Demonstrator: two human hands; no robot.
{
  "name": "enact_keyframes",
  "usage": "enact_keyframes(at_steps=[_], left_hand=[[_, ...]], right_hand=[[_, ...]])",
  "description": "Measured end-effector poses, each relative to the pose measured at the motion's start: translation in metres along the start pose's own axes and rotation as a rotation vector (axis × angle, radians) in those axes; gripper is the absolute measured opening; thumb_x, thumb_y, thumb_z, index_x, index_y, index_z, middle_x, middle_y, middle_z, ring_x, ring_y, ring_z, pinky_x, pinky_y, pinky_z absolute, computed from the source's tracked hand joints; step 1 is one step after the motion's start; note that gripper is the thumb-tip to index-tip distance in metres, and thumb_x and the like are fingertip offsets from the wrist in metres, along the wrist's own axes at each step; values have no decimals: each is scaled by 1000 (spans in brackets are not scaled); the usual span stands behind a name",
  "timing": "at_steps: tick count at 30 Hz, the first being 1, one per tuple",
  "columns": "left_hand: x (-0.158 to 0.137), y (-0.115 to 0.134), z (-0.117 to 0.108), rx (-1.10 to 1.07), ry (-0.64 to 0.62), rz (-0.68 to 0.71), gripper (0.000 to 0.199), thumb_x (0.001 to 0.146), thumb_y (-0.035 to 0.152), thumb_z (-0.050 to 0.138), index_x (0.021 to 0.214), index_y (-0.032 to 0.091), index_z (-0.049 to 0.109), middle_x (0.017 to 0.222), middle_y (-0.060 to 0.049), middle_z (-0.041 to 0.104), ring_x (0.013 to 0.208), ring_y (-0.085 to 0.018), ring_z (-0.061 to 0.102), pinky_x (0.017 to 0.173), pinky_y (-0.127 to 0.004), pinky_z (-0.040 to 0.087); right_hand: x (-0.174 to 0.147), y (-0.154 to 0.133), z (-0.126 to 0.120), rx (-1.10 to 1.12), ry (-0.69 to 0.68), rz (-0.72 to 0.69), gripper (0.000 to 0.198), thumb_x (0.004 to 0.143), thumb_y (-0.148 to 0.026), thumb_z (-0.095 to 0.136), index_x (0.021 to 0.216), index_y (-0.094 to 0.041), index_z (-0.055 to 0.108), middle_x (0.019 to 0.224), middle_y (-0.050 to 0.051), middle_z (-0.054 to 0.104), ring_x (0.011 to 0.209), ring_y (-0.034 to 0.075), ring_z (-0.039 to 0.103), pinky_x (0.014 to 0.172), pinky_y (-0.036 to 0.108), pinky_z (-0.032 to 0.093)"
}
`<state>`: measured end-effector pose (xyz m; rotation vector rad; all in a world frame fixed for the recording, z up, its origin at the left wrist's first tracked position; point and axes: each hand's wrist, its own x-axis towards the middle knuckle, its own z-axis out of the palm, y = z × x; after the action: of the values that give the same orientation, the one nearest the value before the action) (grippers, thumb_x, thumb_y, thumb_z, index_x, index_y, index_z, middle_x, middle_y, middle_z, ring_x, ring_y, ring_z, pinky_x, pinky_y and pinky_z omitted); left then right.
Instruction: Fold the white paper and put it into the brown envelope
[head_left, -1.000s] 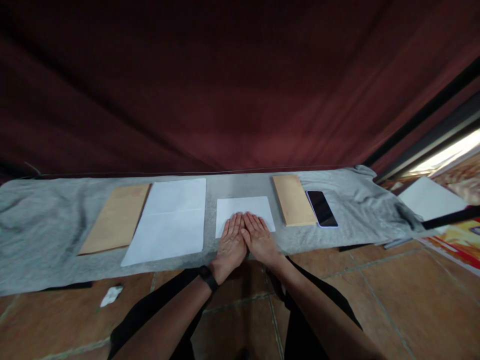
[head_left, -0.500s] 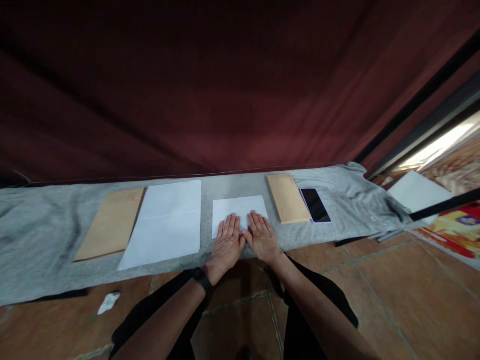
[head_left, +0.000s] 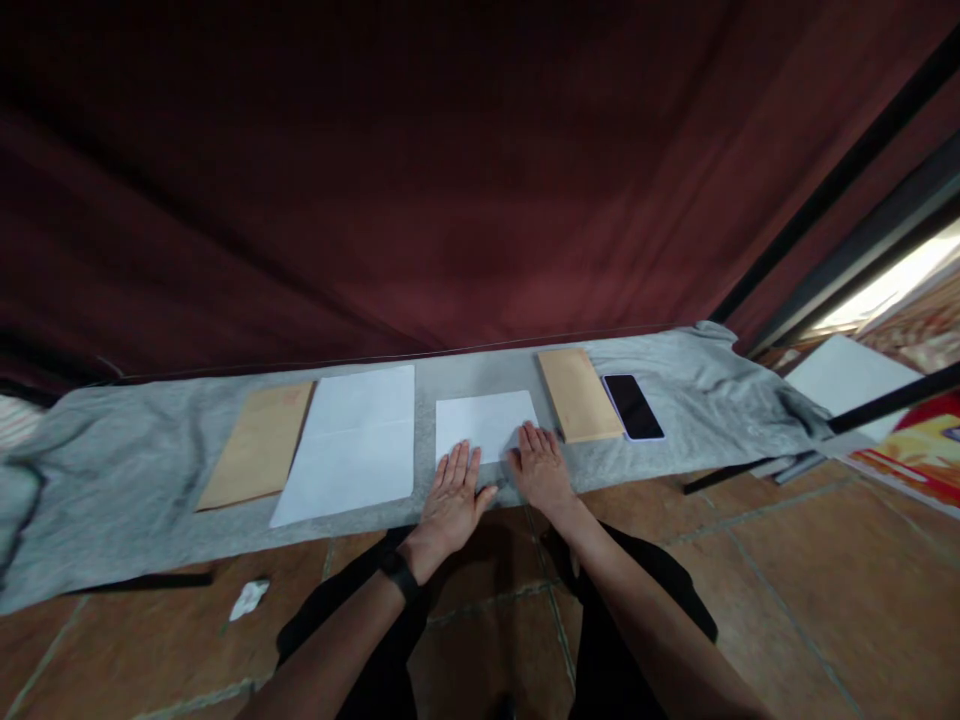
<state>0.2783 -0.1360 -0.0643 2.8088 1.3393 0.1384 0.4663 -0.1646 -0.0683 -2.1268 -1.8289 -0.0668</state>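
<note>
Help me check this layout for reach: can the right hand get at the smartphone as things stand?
Probably yes: the right hand lies flat, gripping nothing, and the smartphone lies uncovered; only the low brown envelope stack sits partly between them.

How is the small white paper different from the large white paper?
The large paper is much bigger than the small paper. The left hand and right hand rest at the small paper's near edge; neither touches the large paper. A faint line crosses the large paper; the small paper shows none. Both are white and lie on the grey cloth.
</note>
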Motion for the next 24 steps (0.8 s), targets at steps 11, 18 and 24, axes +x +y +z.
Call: enact_keyframes(at_steps=[11, 18, 24], left_hand=[[60, 4, -13, -123, -111, -26, 59, 103, 29, 19, 152, 2, 37, 162, -17, 32, 153, -25, 25, 125, -43, 25], [89, 2, -9, -116, -137, -70, 58, 103, 30, 18, 156, 11, 33, 166, -9, 26, 155, -23, 19, 127, -47, 17], [102, 0, 1, -104, -68, -75, 58, 103, 28, 18, 156, 12, 34, 164, -9, 30, 154, -24, 22, 126, -49, 18]], right_hand=[[26, -14, 2, 154, -164, -216, 52, 99, -18, 37, 149, -10, 47, 155, 12, 46, 145, 23, 42, 122, 42, 30], [42, -4, 0, 98, -192, -203, 52, 101, -21, 37, 151, -11, 44, 157, 11, 43, 145, 23, 41, 121, 42, 31], [51, -4, 1, 94, -168, -173, 52, 99, -17, 38, 149, -11, 47, 156, 12, 45, 144, 24, 44, 120, 41, 33]])
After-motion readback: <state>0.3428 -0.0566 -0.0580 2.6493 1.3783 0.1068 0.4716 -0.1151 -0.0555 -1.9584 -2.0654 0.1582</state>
